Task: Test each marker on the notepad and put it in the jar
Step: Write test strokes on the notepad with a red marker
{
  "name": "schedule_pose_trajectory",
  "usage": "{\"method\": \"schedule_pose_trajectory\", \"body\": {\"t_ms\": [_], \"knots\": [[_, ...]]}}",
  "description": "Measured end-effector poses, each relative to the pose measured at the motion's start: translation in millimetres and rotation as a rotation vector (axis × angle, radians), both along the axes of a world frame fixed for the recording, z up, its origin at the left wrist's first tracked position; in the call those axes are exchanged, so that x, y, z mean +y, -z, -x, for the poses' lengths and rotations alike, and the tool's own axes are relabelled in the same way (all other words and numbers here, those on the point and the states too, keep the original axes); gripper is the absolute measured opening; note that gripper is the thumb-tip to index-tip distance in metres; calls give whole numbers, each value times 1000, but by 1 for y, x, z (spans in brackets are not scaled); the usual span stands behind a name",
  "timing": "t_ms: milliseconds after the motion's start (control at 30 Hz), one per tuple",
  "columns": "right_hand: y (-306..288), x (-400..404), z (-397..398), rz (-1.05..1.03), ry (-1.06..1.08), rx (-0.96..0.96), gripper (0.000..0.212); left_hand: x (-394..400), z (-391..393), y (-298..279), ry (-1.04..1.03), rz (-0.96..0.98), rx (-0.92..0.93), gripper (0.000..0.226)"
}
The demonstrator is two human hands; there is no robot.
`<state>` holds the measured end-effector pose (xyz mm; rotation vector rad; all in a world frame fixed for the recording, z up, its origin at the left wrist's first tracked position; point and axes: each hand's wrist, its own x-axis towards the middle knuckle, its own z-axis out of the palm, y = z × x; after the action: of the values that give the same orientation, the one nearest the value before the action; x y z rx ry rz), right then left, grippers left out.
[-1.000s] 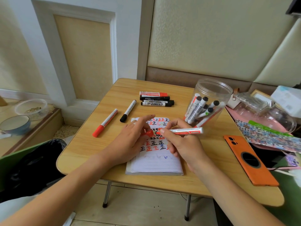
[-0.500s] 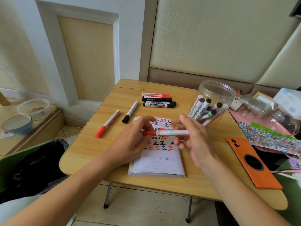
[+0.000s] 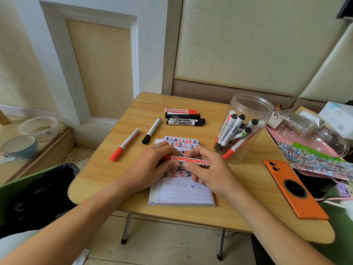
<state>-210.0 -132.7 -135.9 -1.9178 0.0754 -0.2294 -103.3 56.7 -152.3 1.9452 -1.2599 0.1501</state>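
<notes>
Padded cream wall panels back a small wooden table [image 3: 248, 180], at which we sit. Our notepad [image 3: 181, 196] lies at the near middle of the table, its upper page covered with red and black test characters, with a few faint coloured scribbles below them. Above the notepad we hold one red marker [image 3: 189, 160] horizontally with both hands. Our left hand [image 3: 152, 167] curls its fingers round the red cap end; a ring shows on one finger. Our right hand [image 3: 208, 173] pinches the white barrel between thumb and fingers. We cannot tell whether the cap is fully seated.

On the right side of the table, beyond our right hand, stands the clear jar [image 3: 246, 129], open at the top. It contains several markers leaning inside, most with black caps and at least one with a red cap.

On the far left part of the table lie five loose markers. A red-capped marker [image 3: 125, 144] lies diagonally at the left. A black-capped marker [image 3: 151, 131] lies just right of it, also diagonally. Farther back, three markers lie side by side: one red marker [image 3: 180, 111] and two black markers [image 3: 185, 119].

At the near right edge an orange phone [image 3: 295, 190] lies face down. Left of the table, a blue bowl [image 3: 19, 146] rests on a low ledge.
</notes>
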Motion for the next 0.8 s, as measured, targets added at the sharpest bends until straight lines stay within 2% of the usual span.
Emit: {"method": "schedule_pose_trajectory", "body": {"t_ms": [233,500,700,767,800], "knots": [[4,3,-2,7,27,14,9,0,0,3,-30,-35,-24,17],[5,8,-3,52,59,4,16,0,-2,5,-33,-48,-5,24],[3,8,-1,19,55,5,7,-1,0,5,-48,-32,-24,17],[1,9,-1,-24,70,6,5,-3,0,6,-80,-36,-35,22],[-1,10,-2,-42,86,-14,11,-3,0,7,-104,-50,-43,27]]}}
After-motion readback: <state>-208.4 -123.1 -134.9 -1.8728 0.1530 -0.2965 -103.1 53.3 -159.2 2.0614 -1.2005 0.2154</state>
